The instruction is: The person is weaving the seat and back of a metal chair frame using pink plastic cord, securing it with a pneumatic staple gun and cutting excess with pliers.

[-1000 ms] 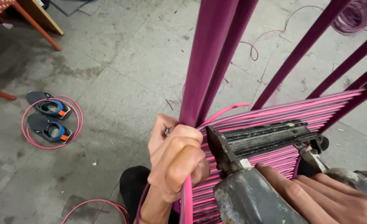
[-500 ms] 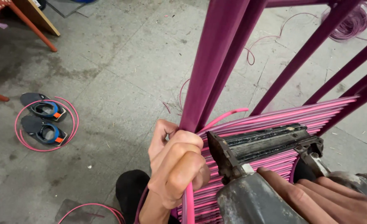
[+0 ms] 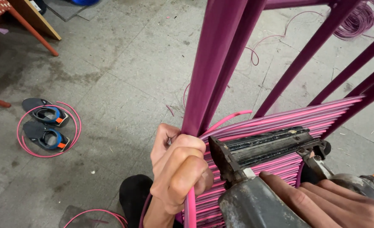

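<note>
My left hand is closed around a pink plastic cord and pressed against the magenta metal frame tube. The cord runs down from my fist and also curls out to the right of the tube. My right hand grips a grey and black staple gun, whose nose sits right beside my left fist against the tube. Behind the gun, rows of pink cord are woven tightly across the frame.
A concrete floor lies below. A pair of dark sandals sits inside a loop of pink cord at the left. A coil of purple cord lies at the top right. Orange furniture legs stand at the top left.
The view has shifted slightly; both hands and the staple gun keep the same hold against the tube, with the gun's nose edging a little closer to my left fist.
</note>
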